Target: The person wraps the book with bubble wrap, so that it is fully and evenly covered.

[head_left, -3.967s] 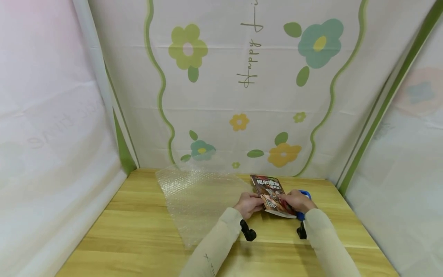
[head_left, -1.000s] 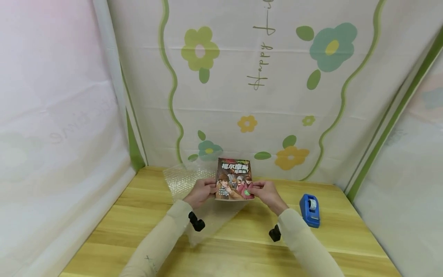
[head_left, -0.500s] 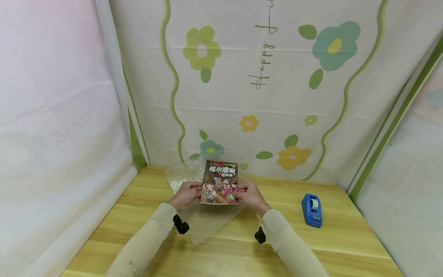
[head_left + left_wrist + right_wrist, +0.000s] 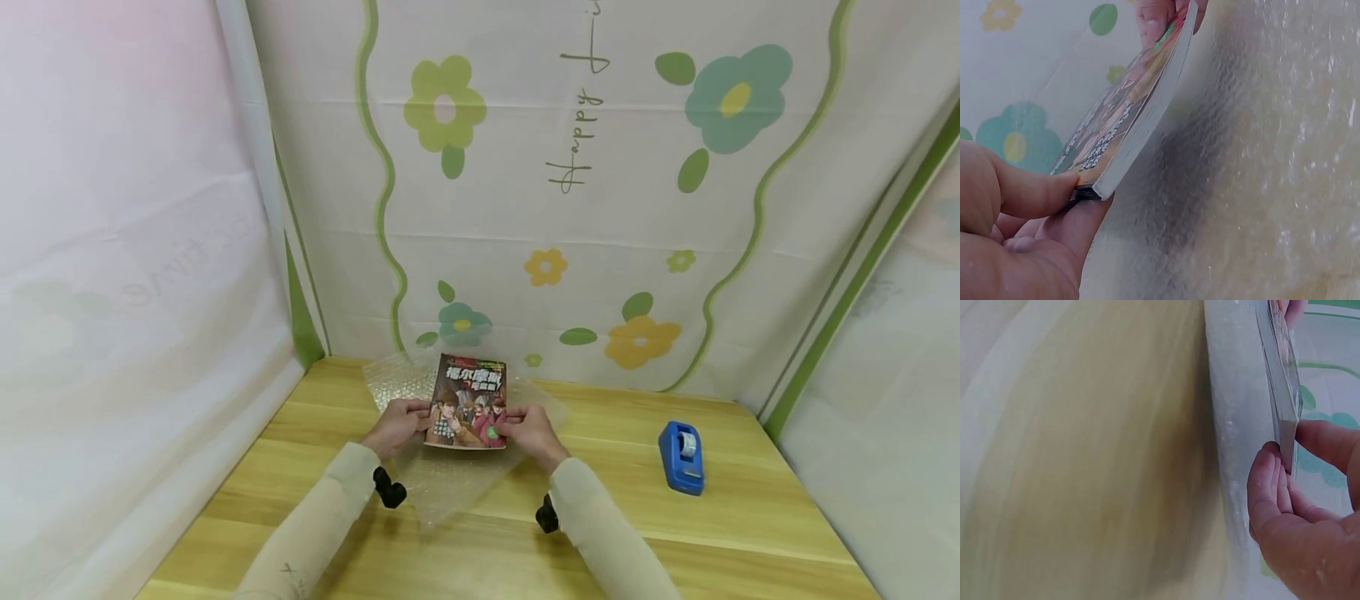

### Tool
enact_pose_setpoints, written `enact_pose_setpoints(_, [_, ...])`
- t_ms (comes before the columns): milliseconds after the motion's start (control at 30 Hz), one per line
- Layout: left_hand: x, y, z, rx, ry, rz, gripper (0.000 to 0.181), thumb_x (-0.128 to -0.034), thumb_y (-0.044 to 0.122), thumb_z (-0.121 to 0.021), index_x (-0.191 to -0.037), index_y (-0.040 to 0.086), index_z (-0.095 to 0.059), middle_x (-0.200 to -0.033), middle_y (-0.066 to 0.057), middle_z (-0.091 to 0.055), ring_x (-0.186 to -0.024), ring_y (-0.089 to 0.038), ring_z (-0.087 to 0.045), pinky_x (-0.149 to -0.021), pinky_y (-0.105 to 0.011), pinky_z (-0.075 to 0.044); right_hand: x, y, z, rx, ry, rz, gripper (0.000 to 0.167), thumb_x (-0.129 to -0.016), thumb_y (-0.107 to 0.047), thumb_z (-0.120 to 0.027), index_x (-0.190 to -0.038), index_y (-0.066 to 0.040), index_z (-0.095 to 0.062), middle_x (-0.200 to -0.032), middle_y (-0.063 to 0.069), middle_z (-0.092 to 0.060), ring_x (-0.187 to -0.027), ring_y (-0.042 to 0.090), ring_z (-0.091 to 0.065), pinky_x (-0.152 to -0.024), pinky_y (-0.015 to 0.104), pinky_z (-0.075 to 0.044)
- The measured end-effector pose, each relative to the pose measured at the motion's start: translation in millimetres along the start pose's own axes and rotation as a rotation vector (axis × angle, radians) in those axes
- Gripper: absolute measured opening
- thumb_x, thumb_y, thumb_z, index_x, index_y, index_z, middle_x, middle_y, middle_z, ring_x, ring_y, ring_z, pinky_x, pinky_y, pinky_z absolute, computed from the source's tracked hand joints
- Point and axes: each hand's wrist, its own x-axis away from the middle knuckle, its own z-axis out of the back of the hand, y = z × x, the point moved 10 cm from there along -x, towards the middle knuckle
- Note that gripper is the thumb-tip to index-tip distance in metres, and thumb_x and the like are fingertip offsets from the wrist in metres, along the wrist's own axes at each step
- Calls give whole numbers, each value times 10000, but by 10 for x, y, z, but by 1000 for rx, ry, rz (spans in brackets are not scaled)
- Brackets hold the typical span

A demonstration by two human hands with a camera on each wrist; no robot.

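Observation:
A paperback book (image 4: pixel 468 404) with a dark illustrated cover faces up over a sheet of clear bubble wrap (image 4: pixel 446 492). My left hand (image 4: pixel 396 427) pinches the book's left edge, thumb on the cover and fingers beneath. At the opposite edge my right hand (image 4: pixel 531 432) pinches it the same way. In the left wrist view the book (image 4: pixel 1141 119) hangs tilted above the bubble wrap (image 4: pixel 1272 156), with a shadow under it. The right wrist view shows the book (image 4: pixel 1282 387) edge-on between the thumb and fingers of my right hand (image 4: pixel 1310 494).
A blue tape dispenser (image 4: pixel 682 458) with a roll of tape stands on the right part of the wooden table (image 4: pixel 637 508). Behind the table hangs a white cloth (image 4: pixel 495 192) printed with flowers, and more cloth forms the left and right sides.
From beside the tape dispenser, both hands have carried the book left to over the bubble wrap. Over the last half second it has shifted slightly left and lower in view.

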Motion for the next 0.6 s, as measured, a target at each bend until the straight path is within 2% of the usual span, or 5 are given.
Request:
enact_pose_setpoints(333, [-69, -221, 56, -19, 37, 30, 472, -1057, -43, -542, -1520, -111, -477, -1525, -340, -520, -1401, -464, -558, -1091, -529, -550, -33, 134, -144, -16, -27, -16, 225, -934, 64, -727, -1133, 160, -691, -1070, 288, -753, -903, 239, -763, -782, 295, -649])
enact_pose_setpoints(600, [-132, -291, 67, -18, 39, 19, 466, -1059, -55, -522, -1520, -110, -479, -1529, -355, -507, -1412, -475, -543, -1100, -556, -533, -38, 179, -200, -5, -48, -32, 218, -948, 49, -720, -1140, 150, -698, -1087, 267, -745, -909, 216, -752, -786, 288, -638])
